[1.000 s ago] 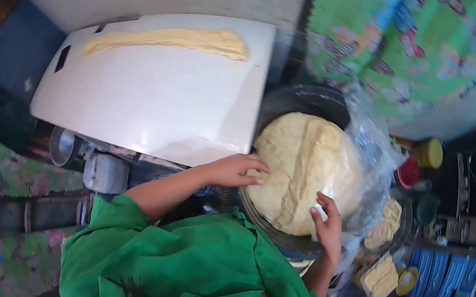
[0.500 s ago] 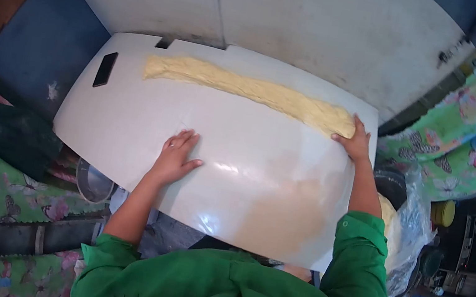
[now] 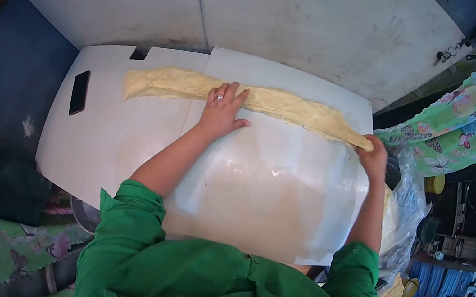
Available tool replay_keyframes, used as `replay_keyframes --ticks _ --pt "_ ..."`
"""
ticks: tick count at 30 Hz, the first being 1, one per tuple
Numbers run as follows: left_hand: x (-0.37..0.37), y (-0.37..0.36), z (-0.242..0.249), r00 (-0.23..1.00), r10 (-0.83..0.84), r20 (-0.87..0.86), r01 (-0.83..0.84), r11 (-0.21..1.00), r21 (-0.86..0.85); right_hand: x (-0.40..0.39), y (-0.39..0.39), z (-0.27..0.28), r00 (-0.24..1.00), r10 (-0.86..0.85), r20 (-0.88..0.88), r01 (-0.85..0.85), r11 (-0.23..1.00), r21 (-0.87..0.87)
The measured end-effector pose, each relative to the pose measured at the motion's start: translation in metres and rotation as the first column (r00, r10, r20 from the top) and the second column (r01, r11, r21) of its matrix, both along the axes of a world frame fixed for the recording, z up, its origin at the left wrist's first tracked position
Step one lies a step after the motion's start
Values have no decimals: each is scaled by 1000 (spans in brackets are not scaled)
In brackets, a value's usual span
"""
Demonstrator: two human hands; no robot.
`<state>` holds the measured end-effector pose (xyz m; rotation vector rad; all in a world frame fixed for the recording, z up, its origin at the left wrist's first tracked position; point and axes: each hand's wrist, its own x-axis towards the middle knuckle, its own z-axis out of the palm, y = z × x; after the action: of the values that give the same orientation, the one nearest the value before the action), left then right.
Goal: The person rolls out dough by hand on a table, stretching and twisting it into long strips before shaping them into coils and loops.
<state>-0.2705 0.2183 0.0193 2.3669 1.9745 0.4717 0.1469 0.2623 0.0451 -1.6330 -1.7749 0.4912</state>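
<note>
A long, flat strip of pale yellow dough (image 3: 295,109) stretches across the far part of the white tabletop (image 3: 125,142). My left hand (image 3: 224,107), with a ring on one finger, lies flat over the strip near its middle, fingers spread a little. At the right end, my right hand (image 3: 373,157) grips the dough between thumb and fingers. That end is drawn out narrow and reaches the table's right edge. The dough's left end is wider and lies loose on the table.
A dark phone (image 3: 79,93) lies at the table's left side. A pale upright board (image 3: 309,22) stands behind the table. Beyond the right edge are clear plastic sheeting (image 3: 407,208) and a green butterfly-patterned cloth (image 3: 464,111). A metal basin (image 3: 85,214) shows below the left edge.
My left hand has moved from the bare tabletop up onto the middle of the dough. My right hand has pulled the dough's right end outward, and it is now narrower. The camera view has shifted.
</note>
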Motion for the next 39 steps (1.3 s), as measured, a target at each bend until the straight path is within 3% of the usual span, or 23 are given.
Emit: replay_keyframes --ticks 2,5,7,9,11,12,13,15,16,17,18,20,21,24,26,28,29,30,32,35,37,38,39 --pt "4 13 -2 994 -107 -7 107 994 32 -6 -20 37 974 -51 -221 31 995 -94" --pt "21 41 -13 977 -215 -9 214 970 112 -31 -59 118 966 25 -258 -48 996 -81" --pt "30 62 -15 972 -233 -7 231 960 158 -17 -72 161 977 191 -101 -158 951 267" --pt "31 79 -11 956 -256 140 277 949 -151 9 -92 212 970 174 -168 -86 897 433" --pt "16 76 3 918 -264 295 318 936 -151 54 -114 238 878 106 -467 146 870 471" --pt "5 72 15 860 -253 443 351 923 -155 79 -124 245 864 121 -489 184 827 531" --pt "-10 54 54 913 -145 382 238 948 -209 104 -134 248 848 138 -512 225 781 583" --pt "-72 10 96 838 -123 531 162 986 -27 153 -158 226 826 173 -536 157 844 514" --pt "-110 -16 111 739 -209 640 235 971 45 159 -166 202 877 114 -466 145 862 485" --pt "-140 -49 130 785 -184 591 223 975 7 145 -170 167 875 -13 -484 225 896 384" --pt "-171 -77 137 826 -129 548 187 981 -50 142 -171 132 983 -137 -121 165 948 273" --pt "-243 -130 115 891 119 438 11 959 -283 94 -182 47 944 2 -329 -100 955 -280" --pt "-261 -155 98 909 260 325 -107 900 -422 81 -190 0 947 320 -34 -319 919 -233" --pt "-253 -214 67 928 336 162 -236 865 -442 51 -216 -28 922 368 119 -330 909 -253" --pt "-203 -232 88 923 383 41 -350 879 -324 30 -234 6 860 159 485 -146 987 -65" --pt "-142 -213 73 984 155 84 -145 983 -109 27 -233 -12 929 177 323 -152 983 -102" --pt "-81 -203 66 953 127 274 -93 986 -135 25 -232 -24 970 188 152 -167 976 -141" --pt "-28 -194 59 939 -8 344 76 980 -186 23 -227 -31 952 173 253 -157 984 -84" --pt "41 -176 4 973 -223 64 231 958 -168 30 -205 -29 938 289 193 -260 952 -162" --pt "40 -154 11 963 -268 9 253 896 -364 25 -203 30 923 368 116 -358 928 -100" --pt "7 -164 42 950 -199 242 266 920 -288 13 -211 97 935 318 157 -334 938 87" --pt "-21 -168 72 912 47 407 135 903 -408 12 -216 115 937 302 176 -332 926 180" --pt "-58 -179 97 872 123 474 14 961 -276 12 -221 122 942 276 190 -320 908 269"
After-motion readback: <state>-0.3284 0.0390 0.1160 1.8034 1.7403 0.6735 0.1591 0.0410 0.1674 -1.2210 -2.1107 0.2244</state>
